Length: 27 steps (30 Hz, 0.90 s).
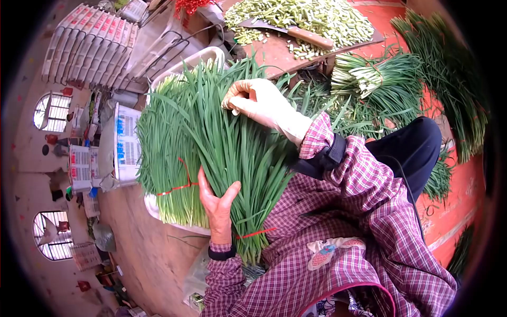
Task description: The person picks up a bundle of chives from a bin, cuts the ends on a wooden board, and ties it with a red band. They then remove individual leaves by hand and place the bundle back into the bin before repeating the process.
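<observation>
A bundle of garlic chives (243,164), tied near its pale stem end with a red band (256,233), rests against my body. My bare left hand (215,207) cradles its lower side, thumb and fingers closed around it. At the leafy end, my right hand (264,105) wears a pale glove, its fingertips pinched together among the leaves. What the pinch holds is too small to make out. Beside the bundle, more tied chives (169,142) lie in a white tub (154,207), one red tie (182,186) crossing them near my left hand.
Beyond my hands, a board (274,59) bears chopped green pieces (338,21) and a wooden-handled knife (311,38). Tied chive bundles (380,74) and loose leaves lie at right on a red sheet (388,39). Stacked white crates (90,47) and a white box (127,140) stand left.
</observation>
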Motion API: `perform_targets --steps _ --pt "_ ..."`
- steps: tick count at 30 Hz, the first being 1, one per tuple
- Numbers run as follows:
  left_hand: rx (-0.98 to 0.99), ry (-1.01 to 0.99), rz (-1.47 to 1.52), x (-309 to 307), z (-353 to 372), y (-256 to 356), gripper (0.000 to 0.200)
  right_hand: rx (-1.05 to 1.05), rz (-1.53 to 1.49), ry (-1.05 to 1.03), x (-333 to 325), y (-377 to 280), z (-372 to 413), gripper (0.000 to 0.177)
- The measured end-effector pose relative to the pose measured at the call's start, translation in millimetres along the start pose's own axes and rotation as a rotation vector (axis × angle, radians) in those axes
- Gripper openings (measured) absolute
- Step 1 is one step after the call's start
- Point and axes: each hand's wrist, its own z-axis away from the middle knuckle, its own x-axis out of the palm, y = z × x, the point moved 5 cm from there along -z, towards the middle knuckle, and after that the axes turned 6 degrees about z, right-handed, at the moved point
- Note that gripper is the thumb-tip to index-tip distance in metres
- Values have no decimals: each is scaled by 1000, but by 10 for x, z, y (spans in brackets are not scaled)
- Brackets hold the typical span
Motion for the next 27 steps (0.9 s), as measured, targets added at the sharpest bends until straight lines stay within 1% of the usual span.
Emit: perform_targets --steps 2,3,5,7,9,11,12,13,15,16,17,20,21,23,24,25,27 --pt "2 0 -6 0 -4 -3 86 20 -46 98 3 73 40 18" --pt "7 -5 0 7 -8 2 85 20 -45 98 35 91 61 18" --pt "12 -11 5 24 -19 22 84 -29 -209 218 38 106 95 17" --pt "-11 -37 11 57 -26 43 83 -13 -172 196 -10 120 66 14" --pt "-10 -32 18 40 -11 26 82 -42 -442 488 -338 75 -2 14" --pt "-6 -29 23 25 -9 17 82 98 -537 562 -674 70 -36 17" --pt "4 -28 17 24 -10 18 82 95 -718 563 -739 50 -63 23" --pt "13 -30 11 27 -16 10 82 122 -807 471 -778 5 -19 26" --pt "27 -20 23 26 -19 -7 81 161 -653 275 -750 -46 87 29" --pt "39 -6 32 24 -19 -16 80 105 -454 222 -679 -62 174 32" --pt "38 -9 32 20 -23 -36 80 72 -382 115 -647 -103 327 35" --pt "37 -9 7 -8 -29 -66 80 137 -290 -17 -399 -196 438 33" --pt "36 -20 8 5 -31 -48 80 106 -310 -56 -305 -209 431 28" --pt "32 -27 8 25 -40 -21 80 67 -310 -80 -156 -168 391 23" --pt "39 -21 5 29 -38 -12 80 27 -267 -45 -122 -186 373 19" --pt "42 -14 1 30 -27 -8 80 38 -270 -49 -88 -181 363 19" --pt "20 -7 20 43 -27 -8 80 2 -193 60 -133 -178 322 16"
